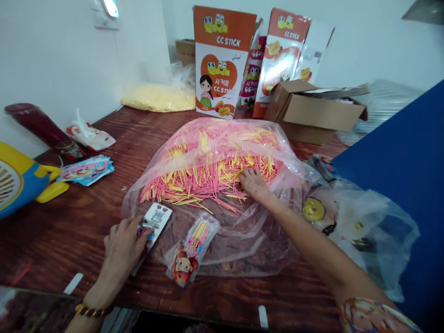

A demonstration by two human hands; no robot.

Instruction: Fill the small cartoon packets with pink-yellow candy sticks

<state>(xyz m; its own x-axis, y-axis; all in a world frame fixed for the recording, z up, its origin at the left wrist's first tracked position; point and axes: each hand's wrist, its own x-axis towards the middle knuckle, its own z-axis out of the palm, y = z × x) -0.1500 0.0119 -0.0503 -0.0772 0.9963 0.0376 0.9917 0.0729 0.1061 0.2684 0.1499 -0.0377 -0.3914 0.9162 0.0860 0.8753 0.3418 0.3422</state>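
My left hand (123, 245) is closed over a flat white printed packet (157, 219) on the table, its thumb and fingers across the packet's lower part. My right hand (255, 185) reaches to the front right of a heap of thin pink and yellow sticks (194, 180), fingers curled in among them, tips partly hidden. The heap lies in a large clear plastic bag (249, 249) spread open on the table. Between my hands, a clear packet (192, 249) filled with sticks, with a cartoon girl printed on it, lies flat on the bag.
Printed CC STICK boxes (222, 60) and an open brown carton (315, 113) stand behind the heap. A bag of yellow sticks (159, 97) lies at the back left. Flat printed pouches (88, 169), tissues (90, 136) and a yellow-blue fan (21, 180) are left; a clear bag (367, 231) is right.
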